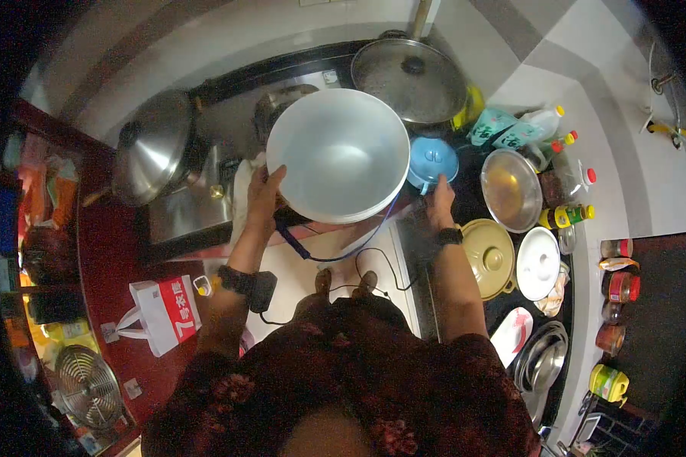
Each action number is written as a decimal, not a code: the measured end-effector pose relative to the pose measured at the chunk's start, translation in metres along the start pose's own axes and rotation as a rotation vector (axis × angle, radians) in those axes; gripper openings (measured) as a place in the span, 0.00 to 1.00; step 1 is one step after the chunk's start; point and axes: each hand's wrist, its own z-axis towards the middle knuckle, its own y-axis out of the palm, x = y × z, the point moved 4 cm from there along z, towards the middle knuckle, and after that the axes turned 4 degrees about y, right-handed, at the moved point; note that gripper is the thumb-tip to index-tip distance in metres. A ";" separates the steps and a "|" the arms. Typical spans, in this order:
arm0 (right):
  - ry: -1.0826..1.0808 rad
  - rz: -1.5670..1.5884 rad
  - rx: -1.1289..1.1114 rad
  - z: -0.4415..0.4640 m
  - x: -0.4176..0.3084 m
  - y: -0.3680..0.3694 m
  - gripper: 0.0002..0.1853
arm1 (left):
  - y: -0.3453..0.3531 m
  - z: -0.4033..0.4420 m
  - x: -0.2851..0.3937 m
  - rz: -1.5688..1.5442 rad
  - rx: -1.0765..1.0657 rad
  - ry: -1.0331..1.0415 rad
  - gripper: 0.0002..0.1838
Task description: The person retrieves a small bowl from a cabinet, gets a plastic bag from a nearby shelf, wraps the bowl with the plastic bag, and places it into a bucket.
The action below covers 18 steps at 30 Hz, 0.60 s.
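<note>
A large white bucket (337, 156) with a hanging wire handle and dark blue grip tilts its open mouth toward me. My left hand (265, 194) is closed on its left rim, thumb toward the inside. To the right of the bucket is a small light-blue plastic bowl-shaped container (433, 161), with a little tab at its lower edge. My right hand (440, 204) is closed at the container's near edge, fingertips against it; part of the grip is hidden. A white cloth (244, 190) lies behind my left hand.
A lidded wok (154, 148) stands left on the stove, a lidded pan (408, 80) at the back. Right are a steel bowl (511, 190), a beige lidded pot (488, 259), a white lidded dish (537, 263) and several bottles. A paper bag (164, 314) is lower left.
</note>
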 end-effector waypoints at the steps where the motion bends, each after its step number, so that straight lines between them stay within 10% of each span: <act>1: 0.001 0.000 0.001 -0.001 -0.006 0.000 0.17 | 0.001 0.000 0.000 -0.067 0.030 0.018 0.24; 10: 0.090 -0.544 0.092 0.046 0.030 -0.035 0.19 | 0.005 -0.002 0.005 0.068 0.094 -0.028 0.24; 16: -0.258 -0.673 -0.162 -0.104 -0.091 -0.041 0.20 | 0.008 0.008 0.001 0.138 0.070 -0.119 0.22; 18: -0.762 -1.019 0.055 -0.137 -0.112 -0.074 0.22 | 0.011 0.010 -0.002 0.119 0.086 -0.161 0.21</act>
